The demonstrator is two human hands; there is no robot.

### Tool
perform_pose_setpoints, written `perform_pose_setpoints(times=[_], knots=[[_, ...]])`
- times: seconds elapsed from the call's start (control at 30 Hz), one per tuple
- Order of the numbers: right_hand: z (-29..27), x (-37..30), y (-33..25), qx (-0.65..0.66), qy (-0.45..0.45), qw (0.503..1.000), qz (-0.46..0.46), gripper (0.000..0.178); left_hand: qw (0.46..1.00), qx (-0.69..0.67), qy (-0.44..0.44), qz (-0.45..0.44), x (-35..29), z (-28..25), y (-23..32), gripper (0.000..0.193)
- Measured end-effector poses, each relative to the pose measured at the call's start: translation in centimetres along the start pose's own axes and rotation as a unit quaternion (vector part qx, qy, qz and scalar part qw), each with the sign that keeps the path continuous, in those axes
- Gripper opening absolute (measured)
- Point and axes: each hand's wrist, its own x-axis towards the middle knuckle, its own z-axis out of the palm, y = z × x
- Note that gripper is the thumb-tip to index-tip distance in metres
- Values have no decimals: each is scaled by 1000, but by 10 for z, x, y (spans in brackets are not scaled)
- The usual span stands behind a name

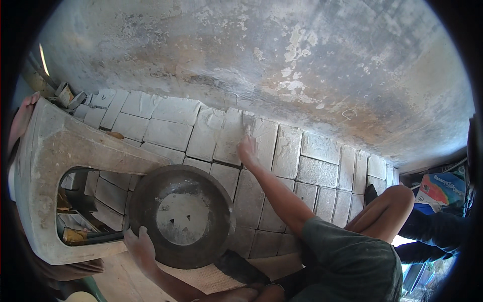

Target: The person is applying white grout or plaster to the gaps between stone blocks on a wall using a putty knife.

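My right hand (247, 150) reaches out over the pale paving blocks, closed around the handle of a small putty knife (248, 122). Its flat grey blade rests on the whitened blocks near the foot of the wall. At the near left rim of a round black basin (221, 201), my left hand (140, 246) grips the edge, its fingers partly hidden. Greyish-white paste or powder (183, 219) lies in the bottom of the basin, with small dark marks in it. White smears coat the blocks (168, 133) around the blade.
A dirty beige plastic stool (95, 146) lies on its side left of the basin. Behind it shows part of another person's limb (22, 118). A stained, peeling wall (282, 65) borders the blocks. My bent knee (400, 199) is at right, near a colourful printed bag (443, 191).
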Motion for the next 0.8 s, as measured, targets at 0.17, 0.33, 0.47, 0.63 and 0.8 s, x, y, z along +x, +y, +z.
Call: perform_pose_setpoints(times=[0.17, 0.33, 0.47, 0.63, 0.8], knots=[[-4, -1, 10, 47, -26, 998, 17, 59, 1000, 5, -22, -2, -2, -2, 0, 43], [-15, -18, 18, -22, 75, 979, -189, 59, 1000, 21, -16, -2, 0, -5, -3, 44], [-86, -79, -37, 3, -8, 956, -293, 52, 999, 40, -15, 31, 3, -8, 1, 46], [-128, -150, -65, 35, -126, 900, -415, 54, 998, 20, 12, 53, 2, -23, -1, 44], [-153, -173, -68, -182, -351, 845, -360, 59, 998, 39, -23, 33, 3, -10, 8, 44]])
